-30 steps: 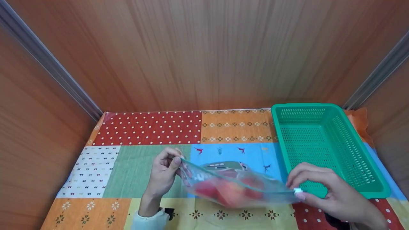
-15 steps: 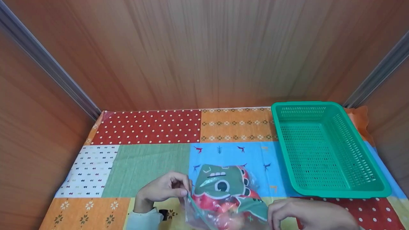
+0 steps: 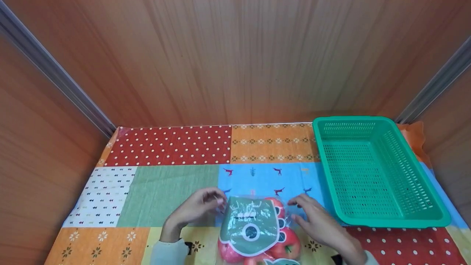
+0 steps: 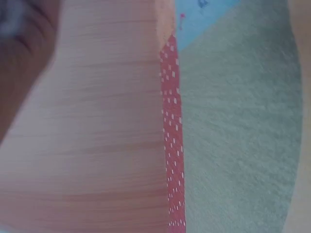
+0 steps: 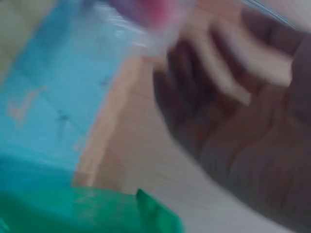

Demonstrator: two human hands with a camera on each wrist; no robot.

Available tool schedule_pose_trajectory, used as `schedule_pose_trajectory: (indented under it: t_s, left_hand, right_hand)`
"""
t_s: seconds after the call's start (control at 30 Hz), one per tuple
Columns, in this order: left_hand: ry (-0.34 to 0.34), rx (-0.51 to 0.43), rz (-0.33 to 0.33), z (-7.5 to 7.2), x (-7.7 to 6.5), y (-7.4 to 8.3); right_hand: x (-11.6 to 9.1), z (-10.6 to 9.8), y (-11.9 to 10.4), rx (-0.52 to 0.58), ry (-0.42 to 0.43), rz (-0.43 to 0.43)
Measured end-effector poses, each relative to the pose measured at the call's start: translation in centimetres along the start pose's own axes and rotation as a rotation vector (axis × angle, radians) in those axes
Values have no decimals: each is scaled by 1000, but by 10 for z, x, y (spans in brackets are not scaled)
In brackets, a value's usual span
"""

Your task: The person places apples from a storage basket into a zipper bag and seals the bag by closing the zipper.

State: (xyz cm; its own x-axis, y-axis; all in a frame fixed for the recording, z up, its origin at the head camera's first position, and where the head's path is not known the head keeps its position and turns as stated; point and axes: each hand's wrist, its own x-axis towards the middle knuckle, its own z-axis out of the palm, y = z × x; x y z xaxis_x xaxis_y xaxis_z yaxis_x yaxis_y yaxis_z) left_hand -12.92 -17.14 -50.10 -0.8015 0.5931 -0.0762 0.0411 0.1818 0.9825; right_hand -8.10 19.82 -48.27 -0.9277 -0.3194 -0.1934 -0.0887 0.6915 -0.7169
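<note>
A clear zip bag (image 3: 254, 224) with a green cartoon-face print lies near the table's front edge in the head view. Inside it are several red apples (image 3: 289, 244); its lower part is cut off by the frame. Beside the bag's upper left corner is my left hand (image 3: 198, 208), fingers loosely bent and thumb tip close to the plastic. My right hand (image 3: 318, 221) is at the upper right edge, fingers apart and gripping nothing. The right wrist view shows that hand (image 5: 233, 116) blurred, with the bag (image 5: 141, 24) beyond its fingertips.
A green plastic basket (image 3: 368, 176) with perforated sides stands at the right of the table. Patchwork cloth (image 3: 176, 184) covers the tabletop. Wood-grain panels (image 3: 235, 66) rise behind and on both sides.
The bag has come down from between my hands and turned, its printed side now facing up. My right hand has let go of it and moved left to its upper edge.
</note>
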Motion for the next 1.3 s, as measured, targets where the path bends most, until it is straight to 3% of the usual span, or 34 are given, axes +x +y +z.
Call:
schedule_pose_trajectory:
  t_s: [0.07,0.13,0.2,0.33,0.43,0.57,0.87,1.03,1.3]
  left_hand:
    - [159,103,-56,3,6,-5]
    - [225,202,-90,8,11,-8]
    - [209,270,-106,11,16,-12]
    - [143,315,-160,16,22,-14]
    - [157,350,-185,19,26,-15]
    - [196,390,-168,19,30,-18]
    - [373,408,-213,16,44,-19]
    - [475,432,-233,15,58,-16]
    - [645,564,-185,8,80,-13]
  right_hand:
    - [8,13,4,-74,100,60]
    - [15,21,8,-108,149,98]
    - [19,26,13,-130,169,120]
    - [27,27,20,-118,166,164]
    - [32,26,22,-110,161,194]
    - [35,24,22,-121,209,193]
    - [45,9,17,-99,414,138]
    - [61,0,10,-101,458,165]
    - [91,-13,-7,-124,489,255]
